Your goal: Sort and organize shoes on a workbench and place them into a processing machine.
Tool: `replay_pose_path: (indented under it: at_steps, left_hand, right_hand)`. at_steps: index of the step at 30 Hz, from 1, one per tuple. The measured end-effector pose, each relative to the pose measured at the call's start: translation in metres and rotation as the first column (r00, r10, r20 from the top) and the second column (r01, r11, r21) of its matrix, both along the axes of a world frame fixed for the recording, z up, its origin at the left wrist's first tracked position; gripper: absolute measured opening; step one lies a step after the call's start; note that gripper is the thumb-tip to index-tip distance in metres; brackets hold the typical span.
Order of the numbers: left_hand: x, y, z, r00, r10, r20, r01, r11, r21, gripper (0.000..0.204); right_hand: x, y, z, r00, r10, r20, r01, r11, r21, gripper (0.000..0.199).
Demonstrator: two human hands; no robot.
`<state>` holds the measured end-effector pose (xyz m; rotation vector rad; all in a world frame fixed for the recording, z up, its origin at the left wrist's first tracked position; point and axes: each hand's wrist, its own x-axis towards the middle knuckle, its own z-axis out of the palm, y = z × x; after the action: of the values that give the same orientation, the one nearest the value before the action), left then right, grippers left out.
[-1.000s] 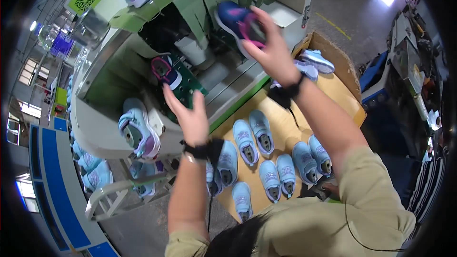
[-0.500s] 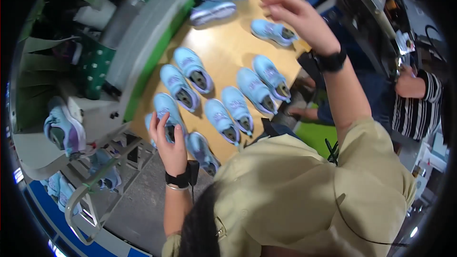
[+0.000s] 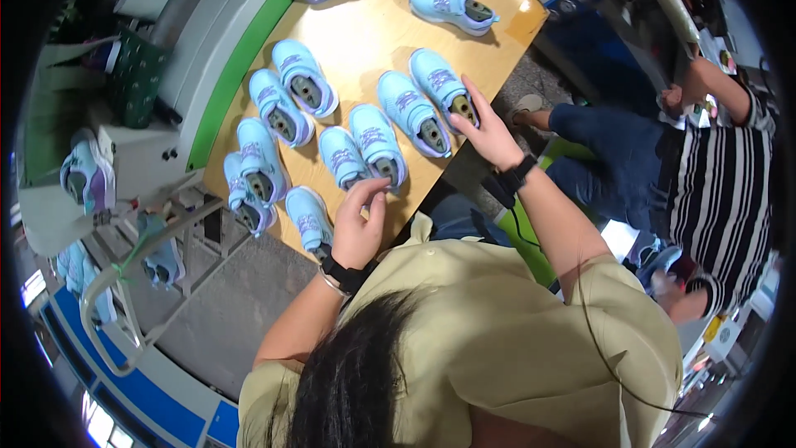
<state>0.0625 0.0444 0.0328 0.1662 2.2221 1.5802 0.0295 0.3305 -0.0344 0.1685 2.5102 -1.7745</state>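
Note:
Several light blue shoes lie in rows on a wooden table (image 3: 365, 41). My left hand (image 3: 361, 228) hovers at the table's near edge, fingers apart. Its fingertips touch the heel of one light blue shoe (image 3: 377, 145), and another shoe (image 3: 308, 220) lies just left of its wrist. My right hand (image 3: 489, 129) rests with stretched fingers on the heel of a shoe (image 3: 441, 87) at the table's right edge. Neither hand has lifted a shoe. Both wrists wear black bands.
A seated person in a striped shirt (image 3: 721, 191) works at the right beside the table. A grey machine with a green edge (image 3: 236, 58) runs along the table's left side. A metal rack (image 3: 124, 282) with more shoes stands lower left.
My right hand has come down from over the far shoes onto the near right shoe. My left hand has moved from the table's left edge to the near middle shoe.

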Motion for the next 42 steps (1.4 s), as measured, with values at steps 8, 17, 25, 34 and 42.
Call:
replay_pose_path:
  at_steps: [8, 17, 25, 34, 42]
  left_hand:
    - [-0.011, 0.08, -0.045, 0.947, -0.154, -0.28, 0.162, 0.987, 0.005, 0.086]
    - [-0.02, 0.13, -0.076, 0.913, 0.29, -0.287, -0.3, 0.954, 0.012, 0.086]
    - [-0.031, 0.14, -0.085, 0.905, 0.249, -0.346, -0.321, 0.932, -0.168, 0.083]
    - [-0.042, 0.134, -0.069, 0.934, 0.308, -0.183, -0.319, 0.947, -0.032, 0.081]
    - [-0.097, 0.042, 0.035, 0.865, 0.309, 0.395, -0.496, 0.643, 0.583, 0.077]
  right_hand:
    - [0.01, -0.032, -0.024, 0.98, -0.195, -0.043, 0.195, 0.981, -0.002, 0.078]
    - [0.009, -0.029, -0.018, 0.99, -0.139, 0.025, 0.14, 0.988, -0.065, 0.079]
    - [0.007, -0.03, -0.028, 0.993, -0.107, -0.055, 0.109, 0.994, 0.032, 0.078]
    - [0.005, -0.03, -0.02, 0.99, -0.121, -0.077, 0.124, 0.991, 0.043, 0.074]
    - [-0.064, -0.042, 0.062, 0.984, -0.179, -0.027, 0.167, 0.956, -0.241, 0.062]
